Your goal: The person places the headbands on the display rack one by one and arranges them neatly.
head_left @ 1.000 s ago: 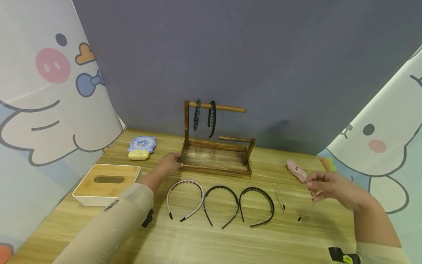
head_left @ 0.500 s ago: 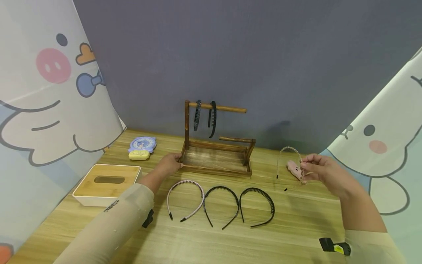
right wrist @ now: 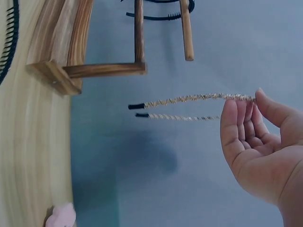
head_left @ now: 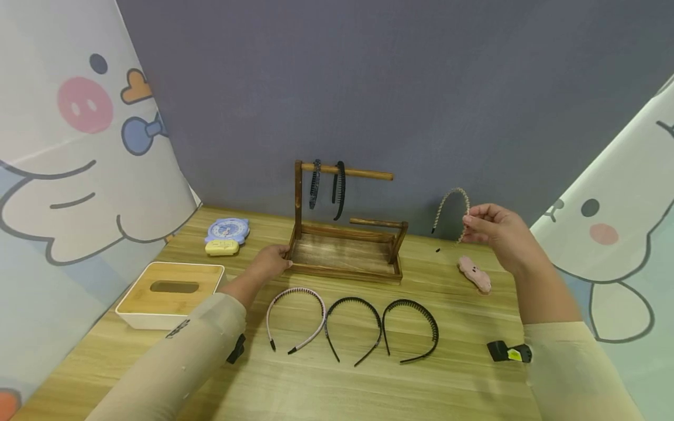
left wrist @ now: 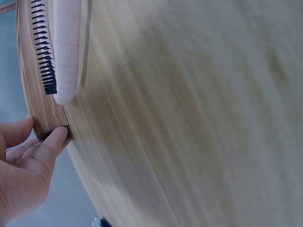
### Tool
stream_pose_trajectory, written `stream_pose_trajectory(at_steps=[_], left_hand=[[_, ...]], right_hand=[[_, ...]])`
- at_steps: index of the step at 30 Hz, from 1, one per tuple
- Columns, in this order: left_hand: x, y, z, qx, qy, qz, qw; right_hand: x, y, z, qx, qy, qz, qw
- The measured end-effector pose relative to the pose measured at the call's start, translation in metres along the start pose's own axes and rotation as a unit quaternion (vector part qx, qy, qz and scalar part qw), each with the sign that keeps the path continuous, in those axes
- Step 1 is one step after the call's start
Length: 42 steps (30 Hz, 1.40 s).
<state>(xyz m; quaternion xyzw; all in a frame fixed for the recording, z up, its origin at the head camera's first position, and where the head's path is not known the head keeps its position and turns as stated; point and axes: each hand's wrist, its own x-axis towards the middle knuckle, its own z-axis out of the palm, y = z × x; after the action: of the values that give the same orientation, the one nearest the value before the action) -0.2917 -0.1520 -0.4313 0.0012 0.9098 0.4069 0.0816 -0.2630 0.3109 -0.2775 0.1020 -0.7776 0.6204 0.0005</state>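
Observation:
My left hand (head_left: 271, 261) grips the left end of a wooden rack (head_left: 344, 272), which has a tray base and two horizontal bars. In the left wrist view the thumb and fingers hold the corner of the rack (left wrist: 43, 111). Two dark toothed headbands hang from the upper bar (head_left: 368, 173); the lower bar (head_left: 375, 222) holds nothing. My right hand (head_left: 497, 231) pinches a thin twisted, beaded headband (head_left: 461, 190) between thumb and fingers, raised right of the rack. Its black-tipped ends point towards the rack (right wrist: 59, 42) in the right wrist view.
In front of the rack lie a pink headband (head_left: 322, 304) and two black headbands (head_left: 380, 318) (head_left: 433, 320). A pink fluffy hair clip (head_left: 475, 275) is at right. On the left are a tissue box (head_left: 210, 272), a blue clock-shaped item (head_left: 228, 229) and a yellow case (head_left: 222, 248).
My right hand has lifted the beaded headband off the right side of the table and carried it up, away from me and left. The left hand keeps its grip on the rack.

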Motion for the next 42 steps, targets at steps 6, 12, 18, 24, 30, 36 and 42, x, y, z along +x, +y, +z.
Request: stream_pose_trajectory(at_steps=[6, 12, 18, 24, 30, 36, 42], left_hand=[[0.001, 0.000, -0.001, -0.007, -0.001, -0.001, 1.0000], [-0.001, 0.000, -0.001, -0.006, -0.003, -0.001, 1.0000], [-0.002, 0.000, -0.001, -0.012, -0.006, -0.004, 0.9999], [-0.002, 0.001, -0.001, -0.009, -0.005, -0.004, 0.9999], [-0.002, 0.001, -0.001, -0.005, -0.006, -0.009, 0.9999], [-0.002, 0.002, -0.002, -0.002, -0.008, -0.016, 0.9998], [-0.002, 0.003, -0.002, -0.006, -0.012, -0.018, 0.9997]], right_hand=[[0.020, -0.012, 0.015, -0.021, 0.014, -0.007, 0.9997], [0.042, -0.018, 0.030, -0.026, 0.018, -0.021, 0.9993], [0.060, -0.023, 0.046, -0.058, 0.025, -0.027, 0.9977], [0.074, -0.021, 0.063, -0.058, 0.028, -0.023, 0.9976], [0.088, -0.015, 0.078, -0.056, 0.026, -0.010, 0.9980], [0.096, -0.011, 0.094, -0.056, 0.031, -0.012, 0.9979], [0.103, -0.009, 0.110, -0.058, 0.029, -0.006, 0.9979]])
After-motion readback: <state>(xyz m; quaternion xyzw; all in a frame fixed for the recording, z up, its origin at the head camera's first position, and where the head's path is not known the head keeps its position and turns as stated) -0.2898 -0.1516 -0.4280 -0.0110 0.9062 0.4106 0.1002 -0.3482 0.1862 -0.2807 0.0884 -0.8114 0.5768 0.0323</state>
